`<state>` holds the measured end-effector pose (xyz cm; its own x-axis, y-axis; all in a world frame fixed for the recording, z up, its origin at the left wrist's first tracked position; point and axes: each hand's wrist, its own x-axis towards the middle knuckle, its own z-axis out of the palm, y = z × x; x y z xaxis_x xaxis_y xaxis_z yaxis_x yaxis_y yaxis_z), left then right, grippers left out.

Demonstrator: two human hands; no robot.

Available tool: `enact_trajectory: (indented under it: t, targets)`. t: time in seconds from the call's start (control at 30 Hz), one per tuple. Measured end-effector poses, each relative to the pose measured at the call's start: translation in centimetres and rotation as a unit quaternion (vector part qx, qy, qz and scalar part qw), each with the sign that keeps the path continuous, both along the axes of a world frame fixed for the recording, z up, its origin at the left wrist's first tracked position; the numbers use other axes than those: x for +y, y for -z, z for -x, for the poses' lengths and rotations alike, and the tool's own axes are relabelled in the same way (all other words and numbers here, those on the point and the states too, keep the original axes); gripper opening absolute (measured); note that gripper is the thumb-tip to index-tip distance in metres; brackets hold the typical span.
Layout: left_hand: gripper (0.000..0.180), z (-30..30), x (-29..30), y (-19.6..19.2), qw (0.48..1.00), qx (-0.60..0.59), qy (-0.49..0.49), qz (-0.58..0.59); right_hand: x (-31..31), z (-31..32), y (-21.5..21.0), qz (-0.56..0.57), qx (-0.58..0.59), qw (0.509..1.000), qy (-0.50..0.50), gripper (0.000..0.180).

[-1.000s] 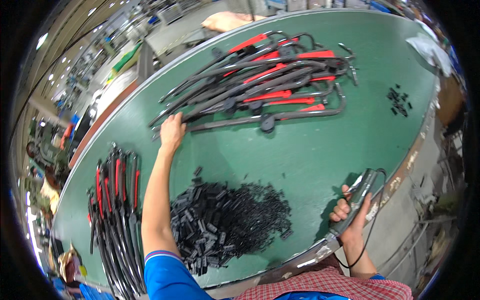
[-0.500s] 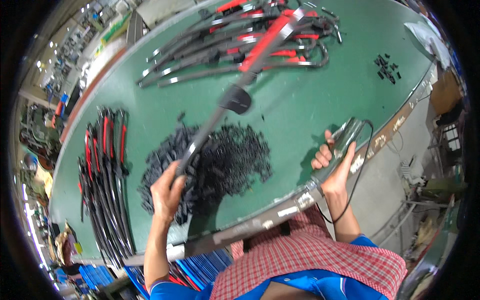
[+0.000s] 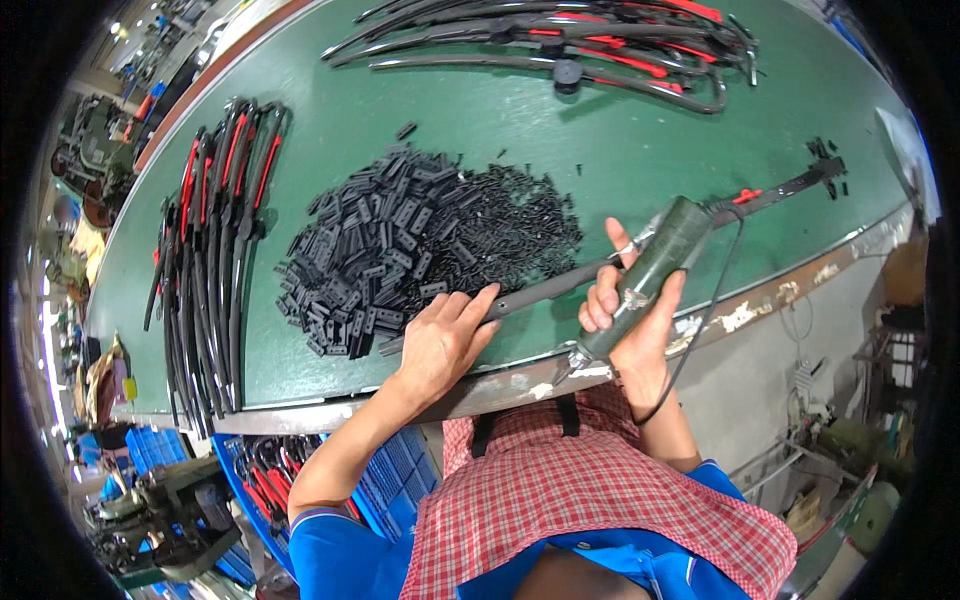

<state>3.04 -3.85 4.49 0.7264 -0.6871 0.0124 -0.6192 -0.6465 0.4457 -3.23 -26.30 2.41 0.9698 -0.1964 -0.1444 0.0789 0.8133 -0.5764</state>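
A long dark grey tube (image 3: pixel 545 292) with a red part lies slantwise along the near side of the green table. My left hand (image 3: pixel 440 345) is closed around it close to its left end. In my right hand (image 3: pixel 645 340) is a dark green electric screwdriver (image 3: pixel 660 262) with a black cord, tilted so its bit points down and left toward the table edge. Its body crosses in front of the tube, hiding part of it. Just beyond my left hand are a heap of black plastic blocks with holes (image 3: pixel 365 235) and a heap of small dark screws (image 3: pixel 525 215).
Similar black and red tubes form a bundle at the left (image 3: pixel 215 250) and another pile at the far side (image 3: pixel 560 45). A few small black pieces (image 3: pixel 825 155) lie at the right. Under the table edge stands a blue crate (image 3: pixel 240 480) with more tubes.
The tube was raised and slanting away over the table; it has swung down to the right and now lies low. My left hand moved right, and the screwdriver's bit end came nearer the table edge.
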Motion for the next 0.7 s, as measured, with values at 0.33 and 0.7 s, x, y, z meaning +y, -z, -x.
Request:
enact_trajectory:
  t: [0.33,0.7]
  targets:
    - [0.023,-5.0,-4.3,2.0,0.993,-0.104,-0.027,0.039,-0.2,-0.1,0.4,-0.007,-0.016,1.0,-0.006,0.1]
    - [0.004,-3.3,-2.1,0.7,0.947,0.03,-0.04,0.316,0.3,-1.8,-2.4,-0.006,-0.041,0.996,0.074,0.102]
